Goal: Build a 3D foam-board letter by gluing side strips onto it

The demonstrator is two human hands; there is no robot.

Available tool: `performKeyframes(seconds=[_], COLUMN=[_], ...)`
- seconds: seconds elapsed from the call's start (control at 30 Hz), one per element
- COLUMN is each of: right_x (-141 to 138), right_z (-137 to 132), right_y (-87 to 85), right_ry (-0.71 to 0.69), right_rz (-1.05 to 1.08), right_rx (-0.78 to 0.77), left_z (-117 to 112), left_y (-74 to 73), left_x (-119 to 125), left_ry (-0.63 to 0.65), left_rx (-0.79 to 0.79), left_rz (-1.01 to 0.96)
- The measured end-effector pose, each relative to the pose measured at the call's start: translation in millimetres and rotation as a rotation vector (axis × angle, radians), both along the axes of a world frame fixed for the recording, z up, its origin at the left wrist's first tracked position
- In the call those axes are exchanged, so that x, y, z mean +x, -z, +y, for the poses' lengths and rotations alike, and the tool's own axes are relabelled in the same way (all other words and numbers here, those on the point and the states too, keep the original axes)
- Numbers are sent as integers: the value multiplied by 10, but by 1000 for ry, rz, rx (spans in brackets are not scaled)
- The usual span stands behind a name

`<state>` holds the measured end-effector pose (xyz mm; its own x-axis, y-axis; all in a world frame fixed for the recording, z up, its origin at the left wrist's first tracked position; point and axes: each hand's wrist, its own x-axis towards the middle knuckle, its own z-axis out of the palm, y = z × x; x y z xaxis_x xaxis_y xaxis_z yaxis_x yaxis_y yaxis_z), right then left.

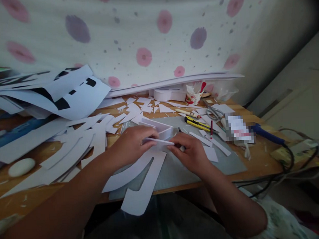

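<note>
My left hand (132, 144) and my right hand (192, 153) together pinch a thin white strip (160, 141) held edge-up between them, above a grey cutting mat (226, 162). Under my hands lies a large white cut-out shape (141, 177) with curved arms; its lower end hangs over the table's front edge. Just behind the strip stands a white box-like form (162, 128) made of folded strips.
White offcuts (77, 145) cover the wooden table on the left, with a white oval stone (21, 167) near the edge. Right of the mat lie a yellow utility knife (198, 124), scissors (214, 112), a red pen (211, 129), a blue-handled tool (267, 135) with cables, and a paper cup (194, 94).
</note>
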<state>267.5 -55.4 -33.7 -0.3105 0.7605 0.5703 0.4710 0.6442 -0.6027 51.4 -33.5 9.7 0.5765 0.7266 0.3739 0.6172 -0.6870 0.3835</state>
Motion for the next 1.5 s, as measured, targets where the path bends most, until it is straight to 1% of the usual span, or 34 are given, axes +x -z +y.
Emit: performKeyframes(seconds=[0.07, 0.17, 0.3, 0.43, 0.53, 0.67, 0.8, 0.93, 1.07, 1.2, 1.33, 1.5], right_x=[8, -8, -87, -159, -183, -149, -75, -51, -76, -86, -89, -109], right_z=[11, -6, -75, -138, -144, -136, -153, -144, -126, -131, -124, -92], right_y=[60, 142, 253, 346, 396, 493, 568, 514, 460, 503, 547, 544], right_ry=[38, 57, 100, 129, 112, 92, 31, 19, 55, 75, 61, 57], right_rz=[20, 22, -21, -51, -80, -150, -181, -196, -104, -57, -36, -51], right_rx=[-6, 7, 111, 250, 272, 256, 238, 184, 126, 29, -21, -14], left_z=[64, 139, 165, 149, 148, 150, 123, 108, 123, 124, 119, 137], left_y=[45, 128, 246, 282, 284, 316, 338, 297, 252, 280, 333, 331], left_x=[-95, -212, -293, -363, -408, -448, -475, -436, -360, -345, -381, -383], left_ry=[-6, -25, -46, -15, -18, -14, -16, -31, -33, -103, -119, -134], left_rx=[-3, -28, -15, -4, 39, 118, 112, 146, 160, 191, 191, 204], left_rz=[-49, -84, -112, -47, 58, 179, 229, 238, 225, 218, 240, 238])
